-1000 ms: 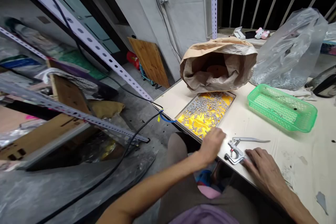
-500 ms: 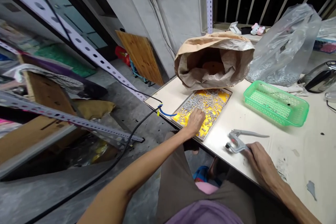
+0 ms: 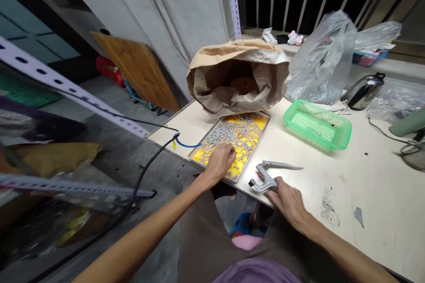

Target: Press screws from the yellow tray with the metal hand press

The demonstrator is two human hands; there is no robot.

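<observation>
My left hand (image 3: 221,159) is over a shallow tray (image 3: 254,149) with a yellow bottom, strewn with many small silvery metal pieces (image 3: 229,130). Its fingers are curled together among the pieces near the tray's front edge; what they pinch, if anything, is hidden. My right hand (image 3: 289,199) is closed round one handle of grey metal snap pliers (image 3: 265,177) at the table's front edge. The pliers' C-shaped jaw, with a black tip and a red part, points left toward the tray. Their other handle sticks out to the right, apart from my fingers.
Behind the tray a brown paper sack (image 3: 239,79) lies with its mouth toward me. A green plastic basket (image 3: 317,124) stands right of it. Farther back are a clear plastic bag (image 3: 322,62) of silvery pieces and a kettle (image 3: 363,92). A black cable (image 3: 146,170) crosses the left table edge.
The view has swung right, so the table things appear farther left. The pliers and my right hand are now nearer the tray. My left hand stays over the tray with fingers curled.
</observation>
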